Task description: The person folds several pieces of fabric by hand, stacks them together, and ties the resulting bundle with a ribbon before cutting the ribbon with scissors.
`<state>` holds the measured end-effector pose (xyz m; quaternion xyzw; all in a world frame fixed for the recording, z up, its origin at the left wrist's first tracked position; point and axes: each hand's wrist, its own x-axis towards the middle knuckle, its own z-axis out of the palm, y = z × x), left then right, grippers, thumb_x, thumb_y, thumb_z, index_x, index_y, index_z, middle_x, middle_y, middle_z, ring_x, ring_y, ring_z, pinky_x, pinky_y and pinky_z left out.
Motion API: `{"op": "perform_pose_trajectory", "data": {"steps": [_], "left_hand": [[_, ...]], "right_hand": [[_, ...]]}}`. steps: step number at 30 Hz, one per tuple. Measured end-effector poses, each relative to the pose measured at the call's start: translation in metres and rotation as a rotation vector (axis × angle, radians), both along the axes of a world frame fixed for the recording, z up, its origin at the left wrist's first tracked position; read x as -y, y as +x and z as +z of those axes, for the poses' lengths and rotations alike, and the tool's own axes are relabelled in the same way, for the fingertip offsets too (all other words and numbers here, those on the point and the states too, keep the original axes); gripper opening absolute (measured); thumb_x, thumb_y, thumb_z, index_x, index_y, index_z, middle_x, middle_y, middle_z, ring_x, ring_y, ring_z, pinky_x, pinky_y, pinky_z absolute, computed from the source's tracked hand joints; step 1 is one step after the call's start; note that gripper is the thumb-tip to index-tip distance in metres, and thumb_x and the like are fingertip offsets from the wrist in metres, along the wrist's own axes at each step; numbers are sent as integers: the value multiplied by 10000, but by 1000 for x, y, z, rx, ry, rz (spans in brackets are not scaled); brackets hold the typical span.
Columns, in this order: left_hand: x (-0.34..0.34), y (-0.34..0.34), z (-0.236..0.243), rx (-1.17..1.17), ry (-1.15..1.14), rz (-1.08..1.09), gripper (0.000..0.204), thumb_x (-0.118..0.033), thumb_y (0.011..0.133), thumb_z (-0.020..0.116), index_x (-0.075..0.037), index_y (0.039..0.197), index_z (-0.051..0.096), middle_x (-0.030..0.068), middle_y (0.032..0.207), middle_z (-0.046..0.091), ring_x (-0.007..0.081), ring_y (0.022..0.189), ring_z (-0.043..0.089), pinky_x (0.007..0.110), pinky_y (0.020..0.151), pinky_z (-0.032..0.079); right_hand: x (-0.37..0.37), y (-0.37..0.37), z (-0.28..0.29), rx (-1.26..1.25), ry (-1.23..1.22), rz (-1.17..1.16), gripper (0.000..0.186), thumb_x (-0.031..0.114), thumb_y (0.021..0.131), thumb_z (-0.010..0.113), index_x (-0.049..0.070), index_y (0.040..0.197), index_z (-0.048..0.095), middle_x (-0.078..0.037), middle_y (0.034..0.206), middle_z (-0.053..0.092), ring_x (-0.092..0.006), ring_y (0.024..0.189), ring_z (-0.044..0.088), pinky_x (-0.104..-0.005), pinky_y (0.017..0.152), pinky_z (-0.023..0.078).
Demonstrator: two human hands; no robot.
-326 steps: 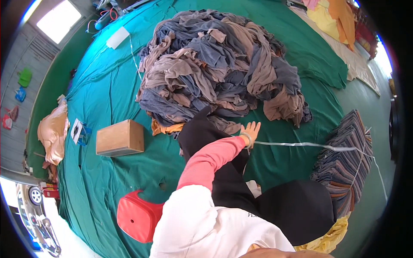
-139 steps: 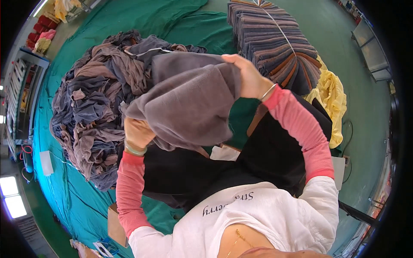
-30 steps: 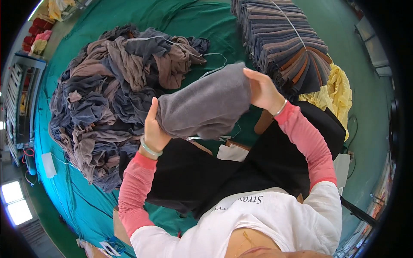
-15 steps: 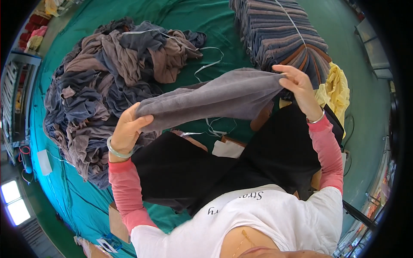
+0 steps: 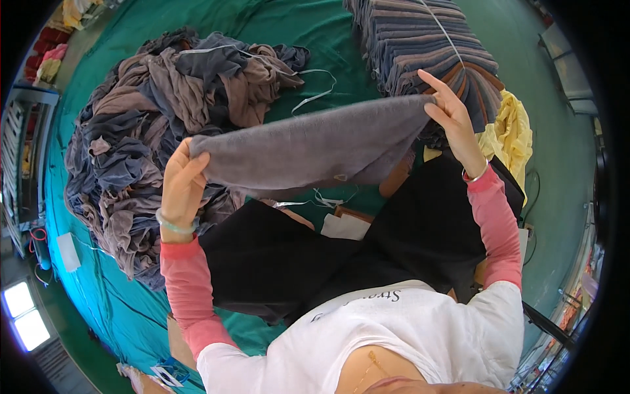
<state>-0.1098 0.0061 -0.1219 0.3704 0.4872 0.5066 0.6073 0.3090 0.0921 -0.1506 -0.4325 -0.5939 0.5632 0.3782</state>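
A grey-purple cloth [image 5: 308, 144], soft and towel-like, is stretched between my two hands above my lap. My left hand [image 5: 182, 178] pinches its left corner between thumb and fingers. At the other end my right hand [image 5: 453, 121] grips the upper right corner, with the index finger pointing up and away from the fabric. The lower part of the cloth droops, and a small pale loop or tag shows near its bottom edge. My black-clad legs [image 5: 282, 256] are spread beneath it.
To the left lies a big heap of crumpled grey, brown and blue cloths [image 5: 131, 151]. A neat stack of folded cloths [image 5: 420, 39], tied with white strap, stands at the far right. Yellow fabric [image 5: 508, 131] lies beside it. Green sheeting [image 5: 315, 39] covers the floor; a white strap [image 5: 318, 95] curls on it.
The cloth has been pulled straighter and flatter, its top edge now taut. Both hands have risen slightly, the left also shifting left, and my right index finger has lifted.
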Motion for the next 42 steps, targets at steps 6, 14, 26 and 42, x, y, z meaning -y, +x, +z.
{"op": "perform_pose_trajectory", "data": {"steps": [6, 14, 26, 42], "left_hand": [[-62, -26, -76, -309, 89, 276, 117, -51, 778, 663, -47, 877, 599, -24, 765, 608, 0, 589, 463, 138, 531, 330], [-48, -33, -71, -364, 26, 27, 105, 47, 719, 645, -26, 778, 598, 2, 729, 616, 56, 645, 556, 181, 624, 438], [-14, -34, -171, -445, -643, -526, 142, -115, 704, 728, -48, 678, 605, 9, 608, 580, 71, 490, 504, 193, 443, 376], [-42, -133, -219, -1913, 205, -119, 450, -265, 691, 630, -149, 1109, 512, 108, 1089, 508, 274, 1030, 476, 409, 850, 404]], "right_hand": [[-36, -13, -37, -186, 71, -178, 453, -14, 840, 530, 19, 1282, 433, -90, 1007, 618, -130, 955, 562, -228, 883, 409], [-35, -2, -62, -158, 14, -187, 418, -47, 793, 484, -23, 1211, 493, -64, 1043, 601, -101, 913, 555, -222, 842, 413], [23, 16, -184, 273, -423, 55, 350, 46, 769, 506, 14, 1112, 573, -20, 870, 572, -68, 727, 481, -199, 657, 387], [38, -264, 65, -398, 166, 835, 233, 156, 727, 573, -30, 857, 625, -95, 709, 608, -162, 613, 557, -320, 551, 447]]}}
